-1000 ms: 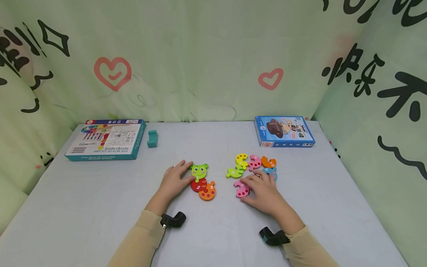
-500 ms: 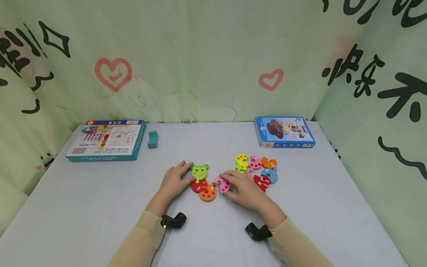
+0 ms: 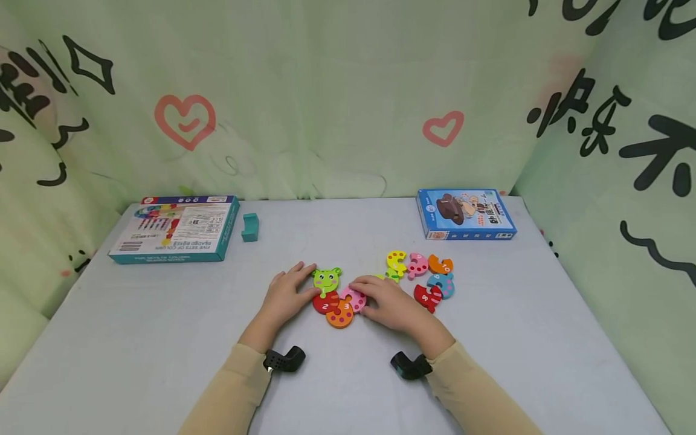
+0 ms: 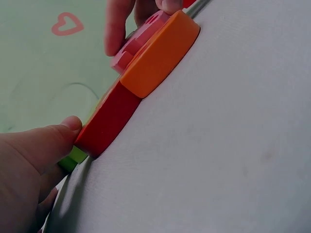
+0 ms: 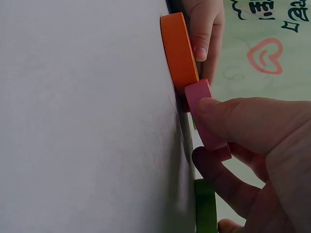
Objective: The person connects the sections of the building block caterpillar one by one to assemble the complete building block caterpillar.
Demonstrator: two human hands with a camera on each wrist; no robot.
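Observation:
In the head view, my left hand [image 3: 284, 296] holds the left side of a green frog-face puzzle piece [image 3: 326, 280] between thumb and fingers. Joined below the face are a red puzzle piece [image 3: 324, 303] marked 2 and an orange spotted puzzle piece [image 3: 339, 316]. My right hand [image 3: 396, 307] pinches a pink spotted puzzle piece [image 3: 354, 298] against the orange one's upper right. From the right wrist view, the pink piece [image 5: 204, 116] sits between thumb and fingers, tilted and touching the orange piece [image 5: 179, 51]. Its far side is hidden.
Right of my right hand lie loose yellow [image 3: 396, 262], pink [image 3: 417, 266], orange [image 3: 441, 265], blue [image 3: 446, 286] and red [image 3: 426, 296] pieces, plus a half-hidden green one. Boxes stand at back left [image 3: 174, 229] and back right [image 3: 466, 212]; a teal block [image 3: 250, 227] is beside the left one.
My right hand has carried the pink piece leftward from the loose pieces to the orange one, uncovering the red piece. The left hand stays at the frog face.

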